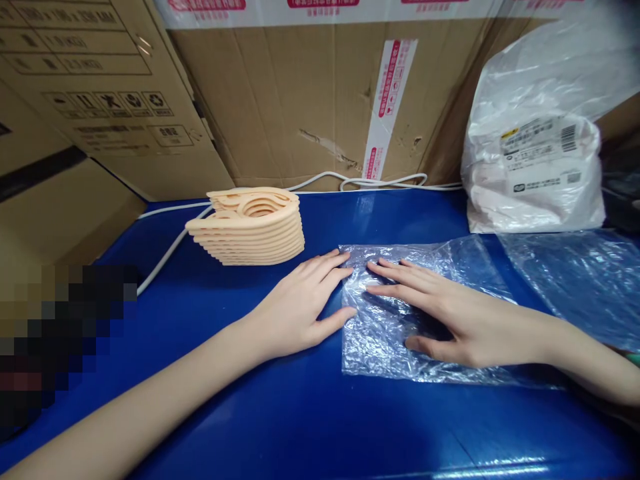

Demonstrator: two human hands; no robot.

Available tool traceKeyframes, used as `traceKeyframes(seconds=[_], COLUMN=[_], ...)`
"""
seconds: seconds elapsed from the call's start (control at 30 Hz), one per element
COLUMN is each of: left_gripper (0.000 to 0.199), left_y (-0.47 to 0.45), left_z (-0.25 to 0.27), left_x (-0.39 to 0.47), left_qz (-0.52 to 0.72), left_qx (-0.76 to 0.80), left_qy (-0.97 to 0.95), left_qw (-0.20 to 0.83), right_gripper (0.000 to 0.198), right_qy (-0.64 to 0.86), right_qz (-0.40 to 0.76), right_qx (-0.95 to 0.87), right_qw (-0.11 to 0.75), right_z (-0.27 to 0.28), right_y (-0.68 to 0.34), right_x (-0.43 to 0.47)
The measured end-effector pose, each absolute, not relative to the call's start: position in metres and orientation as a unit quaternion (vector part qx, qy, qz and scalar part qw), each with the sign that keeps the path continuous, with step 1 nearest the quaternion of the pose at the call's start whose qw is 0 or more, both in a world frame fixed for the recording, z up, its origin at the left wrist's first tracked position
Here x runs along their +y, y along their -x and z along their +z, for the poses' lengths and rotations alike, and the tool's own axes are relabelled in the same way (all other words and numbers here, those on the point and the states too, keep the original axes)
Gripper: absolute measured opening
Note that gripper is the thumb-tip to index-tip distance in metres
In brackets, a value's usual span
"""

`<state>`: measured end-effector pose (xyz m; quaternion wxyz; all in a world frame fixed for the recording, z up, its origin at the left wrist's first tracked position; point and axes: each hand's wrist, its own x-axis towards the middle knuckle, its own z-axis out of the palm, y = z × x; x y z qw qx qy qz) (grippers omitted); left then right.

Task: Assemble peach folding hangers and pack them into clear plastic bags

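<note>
Clear, crinkled, rectangular plastic film (373, 353) lies flat, long axis roughly 9-to-3 o'clock: beneath my right hand (450, 317), at 3 o'clock from my left hand (297, 310), fingertips meeting its edge. Both spread, gripping nothing.

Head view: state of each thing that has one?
Clear plastic sheet: spread out, wrinkled
Left hand: open, fingertips at sheet's left edge
Right hand: open, over the sheet
Clear plastic at far right: wrinkled
Peach pieces: stacked
White bag: upright, labelled
White cable: slack
Back carton: taped, scuffed
</note>
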<state>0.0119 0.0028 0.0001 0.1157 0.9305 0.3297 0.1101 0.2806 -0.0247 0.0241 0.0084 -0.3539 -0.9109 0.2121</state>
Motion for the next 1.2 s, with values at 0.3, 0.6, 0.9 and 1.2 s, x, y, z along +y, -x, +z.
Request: traceKeyframes(seconds=[0.3,0.6,0.9,1.2], left_gripper=[0.085,0.11,0.113,0.117], left_y=[-0.012,-0.011,-0.008,-0.006], left_z=[0.001,0.004,0.007,0.019], left_x=[0.003,0.003,0.003,-0.002], left_qz=[0.073,0.03,0.017,-0.033], left_qx=[0.338,0.373,0.358,0.315], left_qy=[-0.928,-0.912,-0.917,-0.927], left_qw=[0.142,0.168,0.175,0.203], right_gripper=[0.083,0.09,0.115,0.109], right_qy=[0.364,0.378,0.448,0.426], right_qz=[0.221,0.224,0.18,0.144], right_qx=[-0.905,-0.898,-0.876,-0.893], right_qw=[-0.009,-0.015,-0.012,0.013], right_z=[0.02,0.021,0.008,0.001], right_y=[-0.291,-0.294,-0.326,-0.317], right_x=[-0.022,-0.019,-0.01,-0.006])
